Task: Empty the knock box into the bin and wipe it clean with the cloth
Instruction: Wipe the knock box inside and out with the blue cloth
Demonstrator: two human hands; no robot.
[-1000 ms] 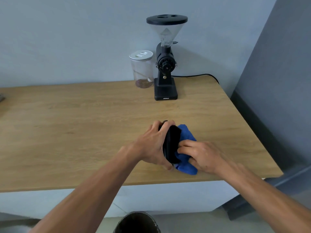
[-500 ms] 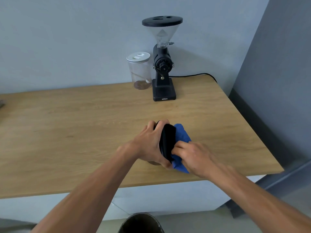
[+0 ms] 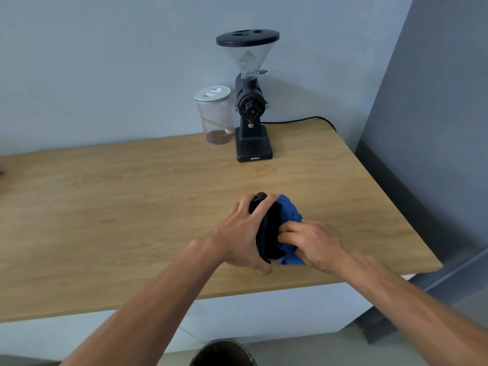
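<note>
- The counter (image 3: 132, 207) carries the work, with the bin (image 3: 224, 352) below its front edge.
- Knock box (image 3: 268, 233), tipped near that edge: the left hand (image 3: 237, 239) clasps it.
- Right hand (image 3: 314, 244) has pushed the cloth (image 3: 289, 210) deeper inside since 1 second ago, so wiping is underway.

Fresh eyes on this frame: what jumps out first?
Near the front edge of the light wooden table, the left hand grips a black knock box tipped on its side while the right hand presses a bright blue cloth into its open side. At the back, against the wall, stands a tall black coffee grinder with a clear funnel hopper, a lidded clear jar just left of it. A dark bin's rim shows on the floor below.
</note>
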